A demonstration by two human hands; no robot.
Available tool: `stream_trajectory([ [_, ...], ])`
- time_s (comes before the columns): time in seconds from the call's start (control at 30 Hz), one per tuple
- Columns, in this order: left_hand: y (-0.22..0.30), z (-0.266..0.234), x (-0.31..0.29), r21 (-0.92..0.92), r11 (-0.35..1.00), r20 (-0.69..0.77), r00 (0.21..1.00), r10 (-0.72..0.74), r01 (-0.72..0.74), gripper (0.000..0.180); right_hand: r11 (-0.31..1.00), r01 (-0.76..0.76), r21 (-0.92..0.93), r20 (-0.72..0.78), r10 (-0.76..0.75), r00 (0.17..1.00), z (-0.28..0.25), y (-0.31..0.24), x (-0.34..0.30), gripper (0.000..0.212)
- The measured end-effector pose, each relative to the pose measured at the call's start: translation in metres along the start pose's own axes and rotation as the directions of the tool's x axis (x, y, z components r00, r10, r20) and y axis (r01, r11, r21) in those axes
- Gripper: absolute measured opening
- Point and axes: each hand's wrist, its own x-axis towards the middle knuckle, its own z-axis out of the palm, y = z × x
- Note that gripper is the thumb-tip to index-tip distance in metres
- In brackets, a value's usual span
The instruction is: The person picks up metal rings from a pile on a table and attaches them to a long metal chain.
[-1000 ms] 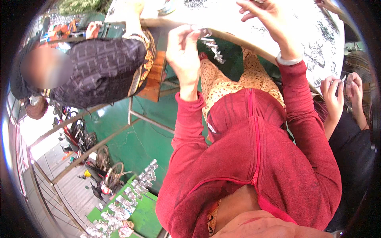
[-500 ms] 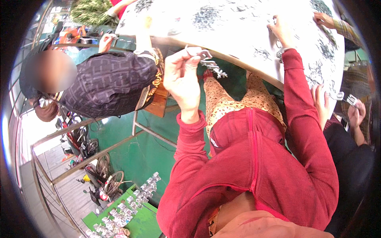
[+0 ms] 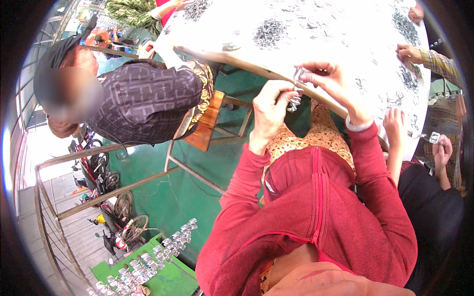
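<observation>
My left hand point(image 3: 269, 109) is closed in a pinch just off the table's near edge. From its fingers hangs a short bunch of small silvery metal pieces point(image 3: 294, 103), mostly covered by the hand. Close beside it, my right hand point(image 3: 332, 84) pinches one small silvery metal piece point(image 3: 298, 74) between thumb and fingers, nearly against the bunch. Whether the piece touches the bunch I cannot tell. Beyond my hands, a pile of small dark metal pieces point(image 3: 269, 33) lies on the white tabletop point(image 3: 227, 24).
At my left a person in a dark patterned jacket point(image 3: 145, 101) sits on a wooden stool point(image 3: 205, 129). On my right another person's hand point(image 3: 443, 150) holds a silvery piece. A green board point(image 3: 170, 278) with rows of shiny pieces stands lower left, near a metal railing point(image 3: 113, 195).
My right hand has come back from the tabletop to my left hand, with a small piece in its fingers. My left hand has moved right and slightly nearer, still gripping the bunch.
</observation>
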Motion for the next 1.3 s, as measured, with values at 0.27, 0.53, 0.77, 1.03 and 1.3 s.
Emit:
stream_trajectory([
  [0.27,-0.020,0.005,-0.002,0.181,0.979,0.078,0.993,0.085,-0.098,0.009,0.999,0.021,0.035,0.007,-0.021,1.000,0.008,0.013,-0.017,0.026],
  [0.53,-0.034,0.007,-0.009,0.100,0.994,-0.045,0.998,0.044,-0.040,0.021,0.929,-0.066,0.364,-0.102,0.110,0.989,0.018,0.017,-0.025,0.024],
  [0.77,-0.072,-0.004,0.091,0.370,0.914,-0.077,0.985,-0.151,0.169,0.013,0.973,0.014,0.231,-0.101,0.009,0.995,0.007,0.019,-0.025,0.022],
  [1.03,-0.152,0.047,0.233,0.884,0.388,0.248,0.965,0.086,-0.261,0.016,0.995,-0.030,0.090,-0.056,0.035,0.998,0.002,0.012,-0.024,0.019],
  [1.3,-0.179,0.081,0.211,0.967,0.037,0.251,0.967,0.036,-0.253,0.022,0.933,-0.227,0.279,-0.064,0.253,0.965,0.019,0.000,-0.034,0.011],
])
